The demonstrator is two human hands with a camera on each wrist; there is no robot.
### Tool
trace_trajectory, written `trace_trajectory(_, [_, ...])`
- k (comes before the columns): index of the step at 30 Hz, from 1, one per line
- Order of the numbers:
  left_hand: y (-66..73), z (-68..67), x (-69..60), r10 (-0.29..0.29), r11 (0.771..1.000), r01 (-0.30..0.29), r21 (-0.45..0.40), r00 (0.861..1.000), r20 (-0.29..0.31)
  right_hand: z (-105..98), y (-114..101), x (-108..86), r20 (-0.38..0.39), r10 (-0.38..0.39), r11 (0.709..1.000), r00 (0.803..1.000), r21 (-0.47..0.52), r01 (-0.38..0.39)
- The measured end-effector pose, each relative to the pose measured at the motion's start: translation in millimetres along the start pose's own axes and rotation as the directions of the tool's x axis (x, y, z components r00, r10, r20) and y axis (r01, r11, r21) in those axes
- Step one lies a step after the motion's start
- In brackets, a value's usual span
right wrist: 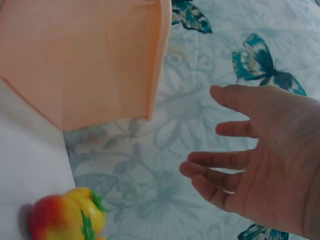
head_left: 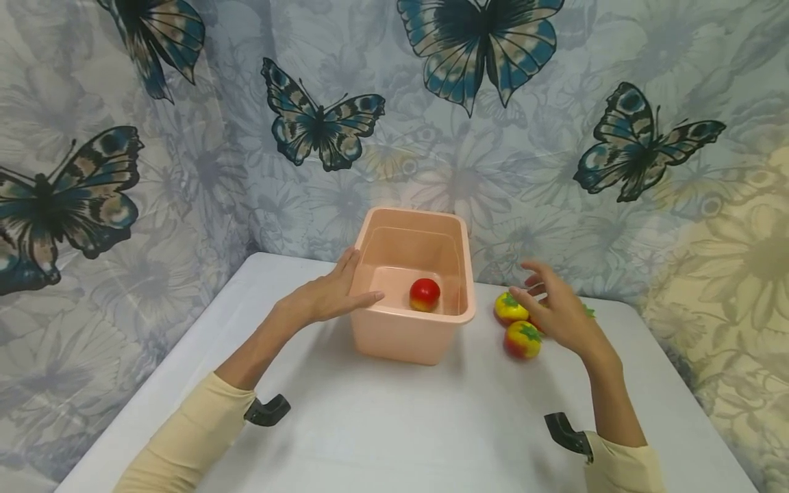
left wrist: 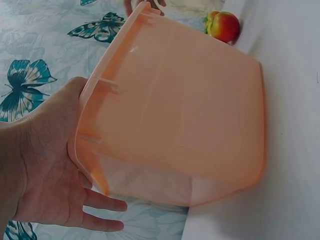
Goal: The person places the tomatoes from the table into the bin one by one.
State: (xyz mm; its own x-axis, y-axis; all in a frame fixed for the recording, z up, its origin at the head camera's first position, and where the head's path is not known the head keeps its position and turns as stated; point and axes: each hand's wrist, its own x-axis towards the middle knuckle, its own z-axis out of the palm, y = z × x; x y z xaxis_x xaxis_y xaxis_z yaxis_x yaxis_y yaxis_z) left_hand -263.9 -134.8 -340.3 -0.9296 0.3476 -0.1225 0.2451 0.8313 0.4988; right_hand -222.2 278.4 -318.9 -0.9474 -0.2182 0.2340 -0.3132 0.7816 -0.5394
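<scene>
Several red-and-yellow fruits (head_left: 522, 340) sit on our white table (head_left: 394, 418) before a butterfly-printed cloth (head_left: 493, 157); the side of the peach bin (head_left: 401, 339) stands between them and the red fruit (head_left: 424, 294) inside. Our left hand (head_left: 327, 296), fingers straight, touches the bin's rim; our right hand (head_left: 564, 315), loosely spread, holds nothing near the fruits outside.

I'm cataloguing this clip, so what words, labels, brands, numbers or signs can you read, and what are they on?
None: no text can be read in any view. The peach bin and the fruits show no lettering; the wall cloth shows only printed butterflies and flowers.
</scene>
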Motion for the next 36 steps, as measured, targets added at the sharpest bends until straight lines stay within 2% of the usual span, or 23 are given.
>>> trace_trajectory(8, [0.6,-0.7,2.3,0.003,0.999,-0.003,-0.043,1.000,0.003,-7,17,-5.4,0.050,0.056,0.997,0.997,-0.064,-0.053])
trace_trajectory(16, [-1.1,3.9,4.5,0.025,0.995,-0.027,-0.097,0.999,-0.020,-12,35,-13.9,0.085,0.113,0.989,0.990,-0.109,-0.103])
trace_trajectory(23, [-0.7,4.6,3.3,0.008,0.995,-0.010,-0.095,1.000,-0.021,-4,52,-18.8,0.140,0.155,0.977,0.978,-0.165,-0.131])
trace_trajectory(25, [-0.6,4.5,2.6,0.008,0.996,-0.010,-0.084,1.000,-0.020,1,58,-20.0,0.173,0.177,0.971,0.969,-0.191,-0.143])
trace_trajectory(29, [-0.7,4.6,1.8,0.004,0.998,-0.005,-0.069,1.000,-0.016,11,67,-20.9,0.249,0.247,0.952,0.937,-0.244,-0.186])
trace_trajectory(32, [-0.9,4.5,1.8,0.003,0.998,-0.004,-0.061,1.000,-0.014,17,71,-20.8,0.279,0.294,0.934,0.914,-0.285,-0.214])
trace_trajectory(36, [-1.6,3.7,1.7,0.009,0.999,-0.010,-0.051,1.000,-0.023,25,77,-19.7,0.313,0.320,0.925,0.894,-0.307,-0.224])
